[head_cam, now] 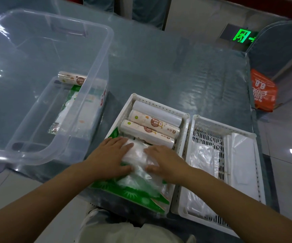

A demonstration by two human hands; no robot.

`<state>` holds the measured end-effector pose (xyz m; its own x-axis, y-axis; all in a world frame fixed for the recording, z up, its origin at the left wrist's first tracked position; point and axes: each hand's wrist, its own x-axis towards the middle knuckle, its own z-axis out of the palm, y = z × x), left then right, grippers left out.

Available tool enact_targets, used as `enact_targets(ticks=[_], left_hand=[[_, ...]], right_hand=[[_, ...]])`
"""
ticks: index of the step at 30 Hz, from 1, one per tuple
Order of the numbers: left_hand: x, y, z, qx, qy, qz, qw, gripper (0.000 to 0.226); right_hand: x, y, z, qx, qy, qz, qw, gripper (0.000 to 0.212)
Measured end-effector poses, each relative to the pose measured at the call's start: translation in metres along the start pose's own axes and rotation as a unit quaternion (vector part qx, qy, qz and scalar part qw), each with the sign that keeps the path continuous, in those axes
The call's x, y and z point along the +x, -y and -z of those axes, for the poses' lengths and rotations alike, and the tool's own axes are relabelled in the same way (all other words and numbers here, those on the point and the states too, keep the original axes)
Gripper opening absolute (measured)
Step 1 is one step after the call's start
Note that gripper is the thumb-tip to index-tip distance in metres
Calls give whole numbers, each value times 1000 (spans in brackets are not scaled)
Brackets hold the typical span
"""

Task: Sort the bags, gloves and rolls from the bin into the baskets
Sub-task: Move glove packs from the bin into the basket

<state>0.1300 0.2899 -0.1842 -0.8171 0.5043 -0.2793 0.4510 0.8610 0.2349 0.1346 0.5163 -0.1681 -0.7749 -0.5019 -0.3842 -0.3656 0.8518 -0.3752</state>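
A clear packet of plastic gloves [138, 155] lies on top of green-printed packets [133, 192] in the left white basket [185, 120]. My left hand [110, 156] and my right hand [164, 162] press flat on it from either side, fingers straight. Behind the packet, three rolls [152, 123] lie side by side in the same basket. The right white basket [252, 137] holds flat clear bags [203, 156]. The clear bin [96, 71] on the left contains one roll [71, 78] and a green-and-white packet [71, 104].
Both baskets and the bin stand on a table under a shiny plastic cover [176, 71]. An orange bag [262, 90] hangs past the table's right edge. Tiled floor lies to the right, and my lap is below the near edge.
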Motion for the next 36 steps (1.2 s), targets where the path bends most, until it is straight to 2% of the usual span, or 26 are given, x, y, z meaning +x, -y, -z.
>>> enact_targets(ticks=[4,8,11,13,15,18,22,27,30,33,36], left_hand=[[7,-9,3,-12,-25,-27,999,89],[10,-15,-4,12,45,-47,998,84],[11,-14,-3,23,61,-42,997,86],[13,-15,2,17,44,-38,998,90],[15,-19,9,8,21,-42,999,91],[18,-29,12,13,1,-69,998,93],[26,-47,2,16,30,-106,994,90],[24,-48,-14,9,40,-98,994,86],[21,-42,-19,23,43,-92,995,84],[20,-42,-21,23,48,-90,995,81],[22,-44,-20,26,54,-87,994,79]], right_hand=[[-6,5,-17,-35,-14,48,998,58],[-7,2,-14,13,-29,8,999,57],[-13,-10,-5,60,-120,-31,990,42],[-20,-20,2,55,-191,-68,978,30],[-27,-30,7,56,-228,-111,966,25],[-39,-34,7,59,-221,-139,963,22],[-45,-23,-4,-11,-207,-84,975,28],[-30,-7,-18,-28,-186,-50,981,20],[-26,-10,-20,-9,-177,-46,983,24],[-27,-17,-14,1,-197,-49,979,31],[-25,-25,-2,13,-246,-46,968,23]])
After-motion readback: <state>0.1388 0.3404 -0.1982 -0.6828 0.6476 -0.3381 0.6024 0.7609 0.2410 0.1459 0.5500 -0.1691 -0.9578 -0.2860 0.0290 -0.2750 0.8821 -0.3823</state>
